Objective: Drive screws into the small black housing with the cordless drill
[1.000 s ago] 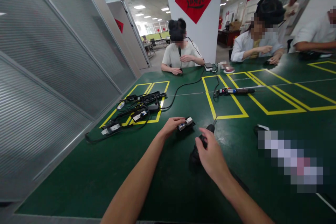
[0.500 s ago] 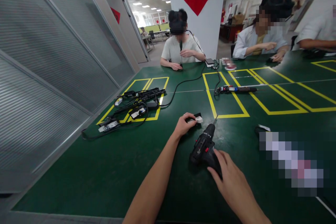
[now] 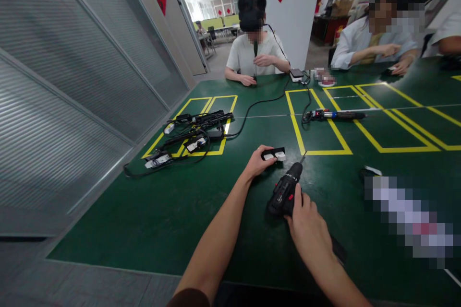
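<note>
My right hand [image 3: 312,223] is wrapped round the handle of a black cordless drill [image 3: 283,194]. The drill lies on its side at the table's surface, its bit pointing away from me and slightly right. The lower part of its handle is mostly hidden by my hand. Just left of the drill, my left hand [image 3: 258,162] grips a small black strip with white blocks on it [image 3: 280,155]; its exact kind I cannot make out. The strip is close to the table, a short way left of the drill bit [image 3: 303,156].
The green table [image 3: 151,223] bears yellow tape rectangles. Black cables and adapters [image 3: 196,141] lie in a heap at the left. A corded pen-like tool [image 3: 334,115] rests beyond the drill. A blurred packet [image 3: 406,216] lies at the right. People [image 3: 257,53] sit across the table.
My right hand has closed round the drill's handle, its fingers now further forward. More of the strip shows in my left hand. The whole view has shifted a little.
</note>
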Demonstrator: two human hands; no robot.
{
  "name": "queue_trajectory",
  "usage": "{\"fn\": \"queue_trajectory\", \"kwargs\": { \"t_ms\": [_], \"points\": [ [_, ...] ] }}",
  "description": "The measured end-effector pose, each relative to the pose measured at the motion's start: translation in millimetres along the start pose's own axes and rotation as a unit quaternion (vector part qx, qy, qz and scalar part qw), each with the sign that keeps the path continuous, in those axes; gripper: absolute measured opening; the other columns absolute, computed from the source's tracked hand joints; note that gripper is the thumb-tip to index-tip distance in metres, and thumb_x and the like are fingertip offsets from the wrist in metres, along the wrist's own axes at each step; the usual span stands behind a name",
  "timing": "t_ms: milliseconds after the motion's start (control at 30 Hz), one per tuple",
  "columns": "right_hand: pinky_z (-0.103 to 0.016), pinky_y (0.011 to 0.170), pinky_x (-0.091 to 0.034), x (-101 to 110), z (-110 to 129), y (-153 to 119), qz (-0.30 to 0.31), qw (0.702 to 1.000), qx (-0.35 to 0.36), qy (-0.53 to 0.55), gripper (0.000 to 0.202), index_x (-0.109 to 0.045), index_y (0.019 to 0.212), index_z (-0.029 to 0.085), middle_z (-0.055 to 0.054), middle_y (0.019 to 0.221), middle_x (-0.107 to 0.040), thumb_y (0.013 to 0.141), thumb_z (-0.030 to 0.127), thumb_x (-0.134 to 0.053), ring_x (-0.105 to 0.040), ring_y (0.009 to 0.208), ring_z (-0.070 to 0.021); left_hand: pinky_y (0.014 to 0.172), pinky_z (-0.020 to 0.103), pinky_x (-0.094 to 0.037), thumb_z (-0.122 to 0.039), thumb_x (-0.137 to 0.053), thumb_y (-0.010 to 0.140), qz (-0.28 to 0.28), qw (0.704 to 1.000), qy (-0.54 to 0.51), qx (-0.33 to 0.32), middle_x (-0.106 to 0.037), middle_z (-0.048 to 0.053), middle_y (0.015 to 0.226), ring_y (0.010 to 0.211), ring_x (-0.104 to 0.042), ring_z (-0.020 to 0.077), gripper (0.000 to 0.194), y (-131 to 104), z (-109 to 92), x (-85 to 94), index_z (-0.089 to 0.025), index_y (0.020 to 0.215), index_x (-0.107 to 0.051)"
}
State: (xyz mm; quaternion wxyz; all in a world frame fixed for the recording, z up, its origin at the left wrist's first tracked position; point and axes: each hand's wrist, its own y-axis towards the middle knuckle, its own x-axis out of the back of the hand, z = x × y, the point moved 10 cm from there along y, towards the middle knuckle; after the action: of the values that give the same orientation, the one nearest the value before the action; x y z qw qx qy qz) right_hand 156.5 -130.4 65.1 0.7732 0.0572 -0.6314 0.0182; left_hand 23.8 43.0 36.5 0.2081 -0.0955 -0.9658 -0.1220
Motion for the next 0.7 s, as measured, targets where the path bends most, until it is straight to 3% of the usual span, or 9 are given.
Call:
{"fn": "queue_trajectory", "kwargs": {
  "t_ms": [133,433,600,700],
  "points": [
    [-0.040,0.059,-0.050,0.8,-2.0,0.6,-0.001,1.000,-0.003,0.002,0.072,-0.018,0.145,0.010,-0.019,0.106,-0.057,0.080,0.018,-0.049,-0.061,0.079,-0.0306,0.080,0.028,-0.044,-0.029,-0.063,0.072,-0.010,0.999,-0.004,-0.033,-0.057,0.007,0.106,0.090,-0.056,0.0169,0.047,-1.2,-8.8,-1.1,-0.017,0.115,-0.053],
    [-0.035,0.054,-0.046,-3.1,-13.1,2.1,0.015,0.999,-0.021,0.031,0.077,-0.015,0.146,0.013,-0.017,0.101,-0.058,0.078,0.022,-0.052,-0.064,0.075,-0.0297,0.084,0.030,-0.043,-0.029,-0.062,0.072,-0.019,0.999,0.017,-0.037,-0.056,0.008,0.103,0.092,-0.054,0.0175,0.045,-0.9,0.0,-3.2,-0.015,0.114,-0.050],
    [-0.037,0.055,-0.049,-2.4,-27.4,-0.9,0.032,0.995,-0.026,0.087,0.081,-0.013,0.147,0.016,-0.017,0.109,-0.059,0.077,0.027,-0.053,-0.067,0.070,-0.0299,0.092,0.033,-0.040,-0.030,-0.062,0.074,-0.026,0.996,0.040,-0.081,-0.054,0.008,0.109,0.102,-0.052,0.0190,0.042,0.9,-8.1,0.0,-0.016,0.112,-0.054],
    [-0.041,0.063,-0.051,4.9,-37.1,-5.7,0.028,0.990,-0.037,0.131,0.082,-0.013,0.147,0.018,-0.018,0.119,-0.057,0.077,0.028,-0.055,-0.068,0.080,-0.0331,0.095,0.034,-0.040,-0.029,-0.062,0.074,-0.029,0.994,0.049,-0.088,-0.053,0.007,0.111,0.105,-0.052,0.0194,0.042,2.4,-7.9,-0.3,-0.018,0.114,-0.054]
  ]
}}
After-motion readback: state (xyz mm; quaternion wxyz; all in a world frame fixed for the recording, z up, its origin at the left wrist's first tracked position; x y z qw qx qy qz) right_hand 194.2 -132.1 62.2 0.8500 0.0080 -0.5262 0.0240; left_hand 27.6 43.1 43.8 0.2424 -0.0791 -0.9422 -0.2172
